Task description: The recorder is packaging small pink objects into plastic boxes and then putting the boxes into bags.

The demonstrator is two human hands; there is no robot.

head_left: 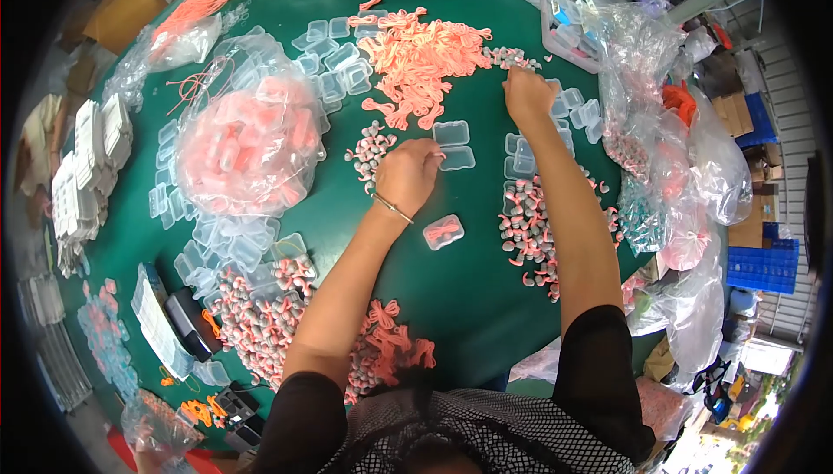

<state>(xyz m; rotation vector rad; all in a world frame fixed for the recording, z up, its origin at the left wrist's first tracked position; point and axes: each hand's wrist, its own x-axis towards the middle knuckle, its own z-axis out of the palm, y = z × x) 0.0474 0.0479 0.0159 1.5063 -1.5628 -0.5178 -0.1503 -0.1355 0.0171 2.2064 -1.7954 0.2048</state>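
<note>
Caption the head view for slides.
Left hand beside an open clear box, right hand at gray-coral pieces, over a green table.

A clear box (452, 134) lies open; grey-pink pieces (508, 56) cluster beyond it.

White stacks (82, 166) line the left edge of a green tabletop (468, 300), a cardboard box (130, 16) beyond its far-left corner. A clear bin (568, 55) stands near the far-right corner; blue crates (762, 267) sit beyond the right edge.
</note>
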